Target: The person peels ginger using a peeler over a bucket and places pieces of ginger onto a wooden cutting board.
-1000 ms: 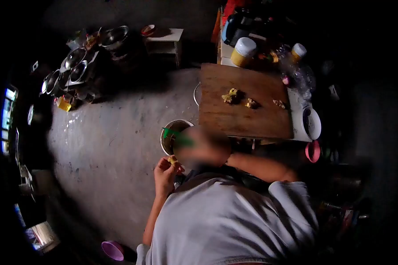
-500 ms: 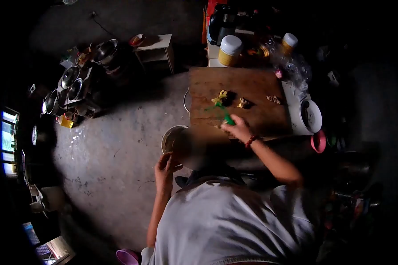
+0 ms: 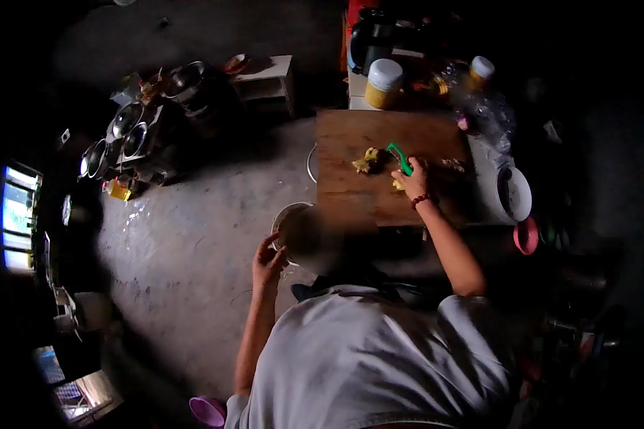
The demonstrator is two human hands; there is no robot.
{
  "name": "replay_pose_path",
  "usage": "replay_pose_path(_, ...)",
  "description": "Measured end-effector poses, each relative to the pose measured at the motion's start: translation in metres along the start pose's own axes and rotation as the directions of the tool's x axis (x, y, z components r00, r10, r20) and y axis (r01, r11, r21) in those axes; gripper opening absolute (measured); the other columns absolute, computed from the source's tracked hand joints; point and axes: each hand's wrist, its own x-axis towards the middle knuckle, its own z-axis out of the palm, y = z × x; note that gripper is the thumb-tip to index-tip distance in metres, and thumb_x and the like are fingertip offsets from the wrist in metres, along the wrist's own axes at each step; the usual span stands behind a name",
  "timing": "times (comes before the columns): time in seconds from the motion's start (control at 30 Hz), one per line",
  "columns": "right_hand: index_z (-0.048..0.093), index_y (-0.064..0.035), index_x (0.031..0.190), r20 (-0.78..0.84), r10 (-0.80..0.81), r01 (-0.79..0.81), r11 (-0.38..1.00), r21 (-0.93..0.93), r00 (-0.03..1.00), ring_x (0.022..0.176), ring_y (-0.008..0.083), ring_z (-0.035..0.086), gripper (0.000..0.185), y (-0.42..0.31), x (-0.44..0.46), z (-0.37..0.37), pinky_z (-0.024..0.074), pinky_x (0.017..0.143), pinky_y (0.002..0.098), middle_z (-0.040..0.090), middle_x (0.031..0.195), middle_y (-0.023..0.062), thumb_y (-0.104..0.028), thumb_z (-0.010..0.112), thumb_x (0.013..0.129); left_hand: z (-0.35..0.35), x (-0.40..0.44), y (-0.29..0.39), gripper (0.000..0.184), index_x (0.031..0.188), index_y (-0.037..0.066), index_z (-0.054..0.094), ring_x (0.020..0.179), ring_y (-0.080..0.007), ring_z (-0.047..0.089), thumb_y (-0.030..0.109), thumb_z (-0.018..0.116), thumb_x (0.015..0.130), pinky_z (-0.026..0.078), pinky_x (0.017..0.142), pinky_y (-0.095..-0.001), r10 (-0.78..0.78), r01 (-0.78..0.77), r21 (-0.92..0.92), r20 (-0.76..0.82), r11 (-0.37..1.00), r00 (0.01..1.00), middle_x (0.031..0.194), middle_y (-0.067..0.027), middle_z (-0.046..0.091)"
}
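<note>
My right hand point(image 3: 413, 180), with a red beaded bracelet at the wrist, is over the wooden board point(image 3: 347, 196) and closed round a green peeler point(image 3: 401, 159). A small yellow piece of ginger point(image 3: 398, 184) shows at its fingertips; whether it is gripped or lies on the board is unclear. Left of the peeler lies a knobbly ginger piece point(image 3: 367, 161), and small pale pieces point(image 3: 452, 165) lie farther right. My left hand point(image 3: 268, 256) is beside the rim of a bucket point(image 3: 279, 223), fingers apart and nothing visible in them. A blur hides much of the bucket.
Behind the board stand white-lidded jars point(image 3: 384, 84) and a plastic bag point(image 3: 494, 118). A white bowl point(image 3: 521, 194) sits at the right, above a pink basket point(image 3: 526, 236). Pots point(image 3: 127, 120), an oil bottle point(image 3: 118, 189) and a small shelf point(image 3: 268, 71) are at the far left.
My right hand has moved from the bucket up and right onto the board with the peeler. The yellow piece seen in my left hand is no longer there, and its fingers have opened.
</note>
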Motion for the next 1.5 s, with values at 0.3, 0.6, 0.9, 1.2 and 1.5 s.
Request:
replay_pose_path(0.3,0.046,-0.0019,0.102,0.133,0.055,-0.041,0.993,-0.11,0.99,0.082,0.0212,0.054,0.045,-0.034,0.009,-0.006,0.0445,0.073,0.033,0.056,0.089,0.0092,-0.017,0.075,0.07,-0.031,-0.022,-0.015,0.05,0.129,0.008,0.046,0.092,-0.0169,0.057,0.006,0.061,0.082,0.047,0.083,-0.0281,0.012,-0.032,-0.176,-0.117,0.984,0.993,0.105,-0.006,0.056)
replay_pose_path(0.6,0.048,-0.0062,0.101,0.647,-0.491,0.181,0.855,0.486,0.583,0.09,0.0149,0.055,0.039,-0.186,-0.116,0.052,0.0455,0.077,0.0306,0.055,0.092,0.0041,-0.017,0.075,0.074,0.001,-0.049,0.032,0.05,0.132,0.008,0.039,0.108,-0.018,0.053,0.016,0.059,0.088,0.044,0.086,-0.028,0.002,0.145,-0.548,0.259,0.824,0.966,0.121,-0.0079,0.051)
replay_pose_path(0.9,0.055,-0.0016,0.098,0.701,-0.666,0.391,0.734,0.556,0.254,0.091,0.0263,0.058,0.033,-0.225,-0.159,0.081,0.0451,0.08,0.0322,0.057,0.096,0.0123,-0.028,0.066,0.081,-0.022,-0.056,-0.007,0.037,0.119,0.005,0.044,0.096,-0.0169,0.058,0.002,0.057,0.085,0.048,0.085,-0.0257,0.037,0.073,-0.851,0.108,0.521,0.993,0.11,-0.0085,0.053)
replay_pose_path(1.2,0.056,-0.0027,0.098,0.676,-0.627,0.554,0.744,0.373,0.387,0.088,0.0328,0.06,0.02,-0.229,-0.174,0.083,0.0476,0.073,0.0352,0.059,0.096,0.0165,-0.019,0.056,0.088,-0.04,-0.075,0.009,0.031,0.116,0.003,0.045,0.086,-0.0156,0.062,0.003,0.053,0.086,0.052,0.077,-0.0203,0.074,0.082,-0.891,0.128,0.446,0.989,0.102,-0.0102,0.057)
replay_pose_path(1.5,0.056,-0.0055,0.095,0.723,-0.623,0.65,0.687,0.324,0.298,0.071,0.0344,0.062,0.017,-0.224,-0.186,0.081,0.0475,0.058,0.0384,0.062,0.078,0.0156,-0.019,0.059,0.086,-0.042,-0.071,-0.009,0.031,0.116,0.004,0.045,0.084,-0.0154,0.06,0.002,0.053,0.086,0.051,0.076,-0.0231,0.11,-0.021,-0.83,0.049,0.558,0.993,0.103,-0.0067,0.057)
